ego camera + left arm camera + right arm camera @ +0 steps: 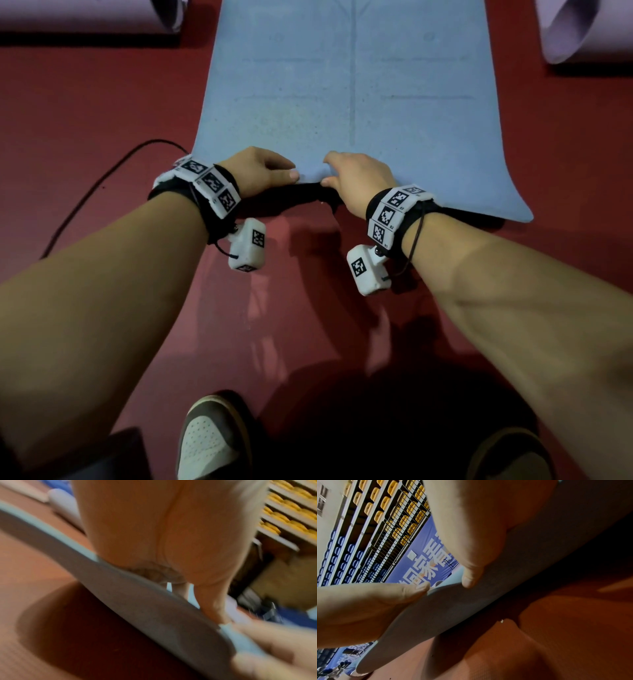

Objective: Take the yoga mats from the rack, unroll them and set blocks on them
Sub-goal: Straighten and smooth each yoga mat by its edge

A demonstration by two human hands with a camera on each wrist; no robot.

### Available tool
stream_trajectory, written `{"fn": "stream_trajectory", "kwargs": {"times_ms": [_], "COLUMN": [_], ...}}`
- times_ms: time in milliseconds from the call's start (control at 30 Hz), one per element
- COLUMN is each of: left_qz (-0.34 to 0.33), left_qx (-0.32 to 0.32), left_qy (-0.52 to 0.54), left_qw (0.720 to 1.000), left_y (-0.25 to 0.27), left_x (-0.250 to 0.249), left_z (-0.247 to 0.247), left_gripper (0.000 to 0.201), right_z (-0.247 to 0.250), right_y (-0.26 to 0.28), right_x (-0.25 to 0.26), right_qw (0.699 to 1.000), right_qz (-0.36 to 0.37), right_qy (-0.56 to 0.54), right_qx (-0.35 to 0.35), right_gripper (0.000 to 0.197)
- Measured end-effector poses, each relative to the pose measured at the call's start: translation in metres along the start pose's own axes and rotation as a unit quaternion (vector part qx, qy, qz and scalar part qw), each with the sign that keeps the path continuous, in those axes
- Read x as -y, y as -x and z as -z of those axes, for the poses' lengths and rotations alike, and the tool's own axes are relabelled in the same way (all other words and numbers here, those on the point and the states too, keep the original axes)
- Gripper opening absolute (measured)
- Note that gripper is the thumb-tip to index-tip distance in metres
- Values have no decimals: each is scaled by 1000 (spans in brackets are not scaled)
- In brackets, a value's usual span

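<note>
Red sports flooring, glossy, underlies the whole scene; nearest the onlooker, one grey-and-white shoe of the person stands on it. Next out: two bare forearms with marker bands, reaching forward and down. Left hand and right hand, close together, each pinch the near short edge of the blue yoga mat, thumb on top and fingers tucked beneath; both wrist views confirm the edge is lifted slightly off the floor, grey underside showing. Mat body: unrolled, lying flat and running away from the person, near right corner already down. Black cable: curls on the floor left of the mat. Farther out: two pale lilac rolled mats, one far left, one far right, partly unrolled at most. No blocks visible. Step judged: final straightening of the blue mat. Next move likely calls for lowering and releasing the edge squarely, then fetching blocks.
</note>
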State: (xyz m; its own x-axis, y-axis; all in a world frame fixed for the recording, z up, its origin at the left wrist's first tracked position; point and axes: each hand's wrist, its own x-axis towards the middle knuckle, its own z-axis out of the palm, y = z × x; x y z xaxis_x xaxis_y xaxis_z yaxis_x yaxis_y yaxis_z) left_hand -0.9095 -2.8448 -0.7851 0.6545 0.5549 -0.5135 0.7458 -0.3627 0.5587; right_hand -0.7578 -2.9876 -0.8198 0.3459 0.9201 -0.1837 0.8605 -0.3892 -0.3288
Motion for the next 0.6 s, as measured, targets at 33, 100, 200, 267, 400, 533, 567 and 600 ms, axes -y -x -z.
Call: {"fn": "stream_trajectory", "kwargs": {"times_ms": [33,100,200,267,400,533,567,600], "left_qz": [-6,-19,-30,-49,-90,-97,-94,-91], "left_qx": [2,-2,-37,-74,-173,-224,-225,-229], "left_qy": [-48,-129,-191,-230,-269,-297,-298,-297], "left_qw": [999,991,980,969,943,923,923,923], "left_y": [-1,-3,-3,-3,-4,-6,-7,-7], "left_x": [3,8,14,15,11,3,1,1], "left_z": [-3,-10,-20,-25,-27,-24,-23,-23], "left_gripper": [51,61,63,59,43,40,41,41], "right_z": [-1,-5,-10,-8,4,15,16,17], "right_y": [1,3,8,10,7,3,2,1], "right_x": [0,-1,-1,-2,-3,-1,0,2], "right_qw": [1000,1000,999,999,997,995,995,995], "right_qz": [4,12,27,31,22,9,1,-5], "right_qy": [-1,5,16,18,9,8,6,7], "right_qx": [-2,-14,-26,-38,-73,-95,-97,-98], "right_gripper": [29,26,21,20,23,24,24,24]}}
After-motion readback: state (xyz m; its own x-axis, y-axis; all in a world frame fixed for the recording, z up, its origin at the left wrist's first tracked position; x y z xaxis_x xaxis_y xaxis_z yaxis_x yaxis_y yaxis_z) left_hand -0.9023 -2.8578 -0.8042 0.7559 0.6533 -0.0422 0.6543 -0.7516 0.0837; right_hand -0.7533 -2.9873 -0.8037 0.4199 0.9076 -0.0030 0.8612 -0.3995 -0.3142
